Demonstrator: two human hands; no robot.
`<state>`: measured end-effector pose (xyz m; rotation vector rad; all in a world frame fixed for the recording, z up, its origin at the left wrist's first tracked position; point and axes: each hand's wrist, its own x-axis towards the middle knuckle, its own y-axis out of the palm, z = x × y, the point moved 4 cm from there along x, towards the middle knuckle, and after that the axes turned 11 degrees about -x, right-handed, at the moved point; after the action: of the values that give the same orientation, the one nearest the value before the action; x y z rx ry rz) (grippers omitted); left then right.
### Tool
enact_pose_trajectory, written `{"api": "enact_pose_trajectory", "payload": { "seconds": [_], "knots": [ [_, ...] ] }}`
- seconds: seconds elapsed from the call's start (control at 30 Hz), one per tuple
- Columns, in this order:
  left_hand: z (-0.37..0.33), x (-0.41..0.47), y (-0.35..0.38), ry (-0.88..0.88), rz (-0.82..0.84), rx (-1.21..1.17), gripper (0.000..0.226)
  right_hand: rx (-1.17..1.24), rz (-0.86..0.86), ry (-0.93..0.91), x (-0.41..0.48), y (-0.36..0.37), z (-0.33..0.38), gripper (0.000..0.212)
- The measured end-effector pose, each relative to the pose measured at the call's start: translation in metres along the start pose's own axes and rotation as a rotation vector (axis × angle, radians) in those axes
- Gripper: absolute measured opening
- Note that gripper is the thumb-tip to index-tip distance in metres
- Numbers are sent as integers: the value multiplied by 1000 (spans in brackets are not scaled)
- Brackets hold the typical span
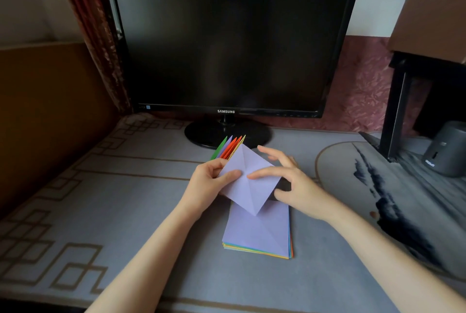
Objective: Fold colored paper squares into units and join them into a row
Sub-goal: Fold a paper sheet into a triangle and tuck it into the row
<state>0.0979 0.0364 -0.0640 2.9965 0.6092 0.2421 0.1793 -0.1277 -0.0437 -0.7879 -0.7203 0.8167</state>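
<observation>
the left hand (209,181) pinched a creased lilac sheet (249,181) at mid-frame, a fan of folded units (228,148) just behind it; the right hand (290,181), fingers straight, touched the sheet. a thick stack of squares (257,234) lay lower down, so much likely remained.

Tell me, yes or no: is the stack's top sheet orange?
No, the paper stack is topped by a lilac sheet; orange shows only along its edge.
</observation>
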Motion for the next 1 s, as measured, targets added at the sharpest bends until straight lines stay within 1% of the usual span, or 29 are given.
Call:
{"api": "enact_pose_trajectory", "payload": {
  "seconds": [0.07, 0.2, 0.27, 0.3, 0.33, 0.37, 0.4, 0.47, 0.5, 0.53, 0.57, 0.63, 0.67, 0.77, 0.8, 1.0],
  "knots": [
    [-1, 0, 1, -3, 3, -18, 4, 54, -20, 30, -1, 2, -2, 55],
    [-3, -2, 5, -12, 53, -39, 5, 155, -150, 70, 0, 3, -5, 31],
    [-4, -4, 8, -10, 92, -54, 8, 267, -227, 116, 1, 2, -6, 10],
    [-6, -5, 10, -10, 105, -71, 9, 320, -271, 130, 2, 1, -7, 10],
    [-7, -7, 12, -11, 113, -88, 13, 363, -315, 136, 1, 1, -9, 28],
    [-8, -8, 15, -17, 121, -105, 20, 396, -337, 146, 2, 1, -11, 37],
    [-10, -9, 17, -28, 130, -118, 26, 413, -361, 154, 2, 0, -10, 37],
    [-11, -10, 20, -49, 152, -127, 32, 417, -387, 181, 1, -2, -9, 22],
    [-12, -10, 21, -49, 157, -123, 29, 437, -398, 199, 2, -2, -9, 14],
    [-11, -10, 22, -41, 154, -111, 23, 467, -409, 215, 1, -2, -10, 15],
    [-10, -10, 22, -33, 146, -93, 16, 495, -415, 232, 2, -1, -11, 21],
    [-6, -9, 21, -20, 133, -51, 13, 516, -403, 277, 3, 0, -12, 29],
    [-5, -8, 21, -14, 131, -35, 14, 517, -393, 295, 2, 1, -12, 29],
    [-3, -6, 18, 6, 128, -39, 15, 500, -346, 321, 3, 3, -11, 13],
    [-4, -6, 18, 11, 130, -46, 15, 494, -328, 324, 3, 3, -10, 10],
    [-4, -6, 19, 39, 130, -25, 15, 465, -183, 336, -1, 1, -1, 14]
  ]
}}
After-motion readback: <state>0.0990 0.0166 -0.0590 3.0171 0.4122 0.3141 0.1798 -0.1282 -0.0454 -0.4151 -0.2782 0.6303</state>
